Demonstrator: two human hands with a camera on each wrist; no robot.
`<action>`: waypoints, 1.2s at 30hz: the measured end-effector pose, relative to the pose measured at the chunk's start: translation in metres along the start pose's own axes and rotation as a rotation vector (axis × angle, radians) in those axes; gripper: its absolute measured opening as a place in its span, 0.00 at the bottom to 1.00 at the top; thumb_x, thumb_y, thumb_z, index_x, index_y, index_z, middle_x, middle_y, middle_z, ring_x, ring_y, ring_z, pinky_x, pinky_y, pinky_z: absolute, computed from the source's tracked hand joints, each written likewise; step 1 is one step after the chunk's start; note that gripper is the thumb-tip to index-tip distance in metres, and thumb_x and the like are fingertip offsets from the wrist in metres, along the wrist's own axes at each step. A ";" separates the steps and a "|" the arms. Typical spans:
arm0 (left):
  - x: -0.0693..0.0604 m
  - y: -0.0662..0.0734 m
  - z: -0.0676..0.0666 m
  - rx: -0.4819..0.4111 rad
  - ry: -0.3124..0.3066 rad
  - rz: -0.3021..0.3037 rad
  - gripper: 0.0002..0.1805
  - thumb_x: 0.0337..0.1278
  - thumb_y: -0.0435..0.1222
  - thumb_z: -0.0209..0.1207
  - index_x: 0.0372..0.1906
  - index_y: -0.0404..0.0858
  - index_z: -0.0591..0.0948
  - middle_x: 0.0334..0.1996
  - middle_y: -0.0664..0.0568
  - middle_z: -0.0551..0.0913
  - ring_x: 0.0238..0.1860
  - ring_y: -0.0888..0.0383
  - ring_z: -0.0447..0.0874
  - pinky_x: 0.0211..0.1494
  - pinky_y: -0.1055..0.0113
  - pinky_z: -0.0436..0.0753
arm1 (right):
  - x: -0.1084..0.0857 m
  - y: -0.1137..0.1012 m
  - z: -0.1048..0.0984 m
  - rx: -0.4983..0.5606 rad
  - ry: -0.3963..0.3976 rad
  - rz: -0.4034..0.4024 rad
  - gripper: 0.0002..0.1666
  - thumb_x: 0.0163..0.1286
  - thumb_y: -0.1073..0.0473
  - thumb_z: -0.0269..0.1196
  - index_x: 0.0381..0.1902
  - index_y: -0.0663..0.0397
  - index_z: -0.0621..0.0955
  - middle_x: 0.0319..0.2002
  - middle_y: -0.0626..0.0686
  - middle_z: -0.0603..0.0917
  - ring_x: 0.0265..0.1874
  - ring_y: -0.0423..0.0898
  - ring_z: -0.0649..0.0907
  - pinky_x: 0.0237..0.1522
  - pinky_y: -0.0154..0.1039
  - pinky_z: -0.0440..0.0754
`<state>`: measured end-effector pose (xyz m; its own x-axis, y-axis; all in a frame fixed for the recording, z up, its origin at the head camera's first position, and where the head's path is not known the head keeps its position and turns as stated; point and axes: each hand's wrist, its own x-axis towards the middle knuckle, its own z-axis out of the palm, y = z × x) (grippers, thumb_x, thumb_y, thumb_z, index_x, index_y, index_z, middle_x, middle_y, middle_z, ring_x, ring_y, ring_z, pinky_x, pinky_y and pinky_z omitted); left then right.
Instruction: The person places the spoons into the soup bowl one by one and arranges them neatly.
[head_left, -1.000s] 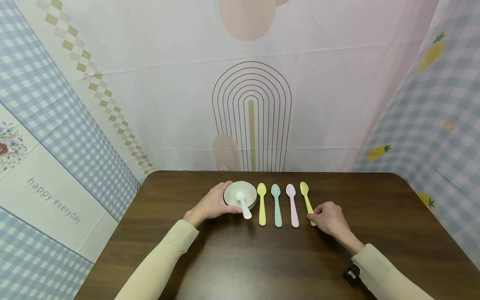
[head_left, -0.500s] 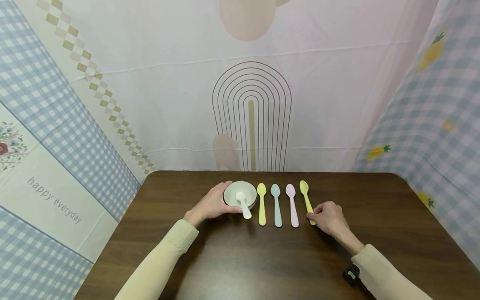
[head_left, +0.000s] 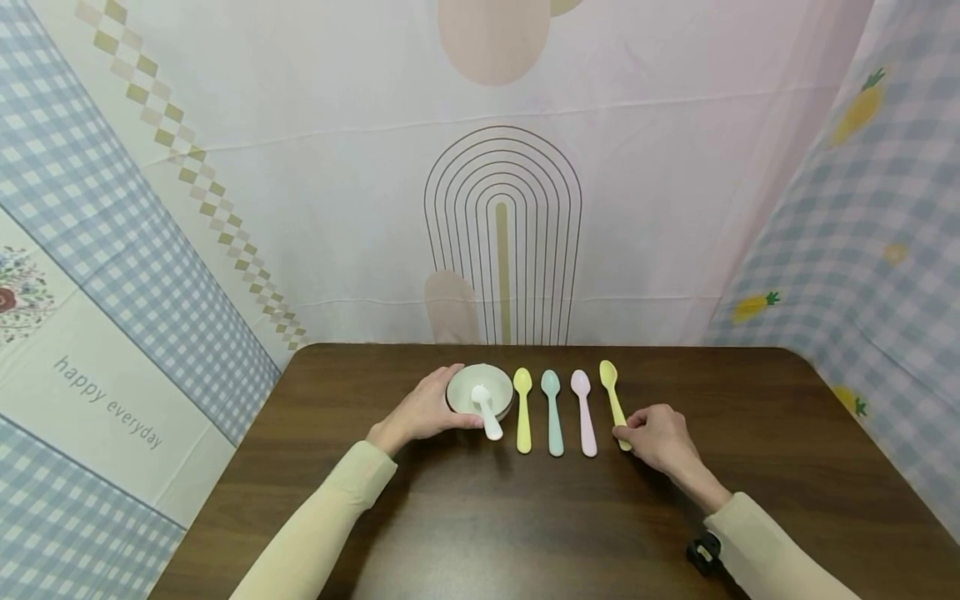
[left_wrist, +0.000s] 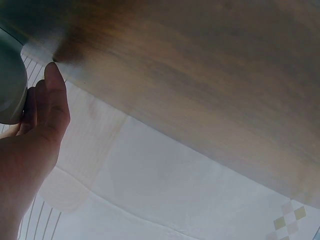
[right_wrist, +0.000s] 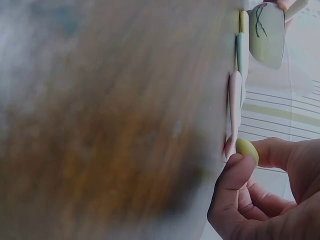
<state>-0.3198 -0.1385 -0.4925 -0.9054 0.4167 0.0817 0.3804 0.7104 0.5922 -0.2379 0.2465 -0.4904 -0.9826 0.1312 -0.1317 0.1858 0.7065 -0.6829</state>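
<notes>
My left hand holds the pale bowl from its left side, the thumb along the front and the fingers round the back. A white spoon leans in the bowl, its handle out over the front rim by my thumb. At the right end of a row of spoons, my right hand pinches the handle end of a yellow spoon. The right wrist view shows the yellow handle tip between thumb and forefinger. Only the side of the bowl appears in the left wrist view.
Between bowl and right hand lie another yellow spoon, a mint green spoon and a pink spoon, roughly parallel. They rest on the dark wooden table. A printed cloth hangs behind its far edge.
The yellow spoon in my right hand has slid slightly away from me, toward the table's far edge. My left hand, the bowl and the other spoons stay in place.
</notes>
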 end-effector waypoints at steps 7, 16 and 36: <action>0.000 -0.001 0.000 -0.002 -0.002 -0.006 0.62 0.46 0.56 0.83 0.81 0.32 0.68 0.74 0.37 0.78 0.74 0.40 0.78 0.77 0.43 0.78 | -0.001 -0.001 -0.002 0.011 0.008 0.003 0.12 0.71 0.56 0.73 0.31 0.59 0.88 0.22 0.47 0.83 0.24 0.44 0.78 0.25 0.37 0.73; 0.000 0.000 0.001 -0.002 -0.002 -0.017 0.62 0.47 0.57 0.83 0.82 0.32 0.67 0.76 0.36 0.76 0.76 0.39 0.76 0.78 0.42 0.77 | -0.005 -0.006 -0.006 0.030 0.006 -0.001 0.13 0.71 0.56 0.72 0.32 0.60 0.88 0.21 0.47 0.84 0.23 0.42 0.80 0.24 0.37 0.75; -0.001 0.000 0.000 -0.005 -0.007 -0.019 0.62 0.47 0.57 0.83 0.82 0.33 0.67 0.76 0.37 0.77 0.76 0.39 0.76 0.77 0.42 0.77 | -0.012 -0.011 -0.009 0.055 0.007 -0.007 0.12 0.70 0.56 0.73 0.32 0.60 0.89 0.21 0.46 0.86 0.23 0.41 0.82 0.24 0.37 0.77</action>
<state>-0.3187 -0.1387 -0.4927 -0.9110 0.4073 0.0647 0.3623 0.7154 0.5974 -0.2285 0.2435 -0.4752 -0.9839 0.1313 -0.1213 0.1782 0.6683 -0.7222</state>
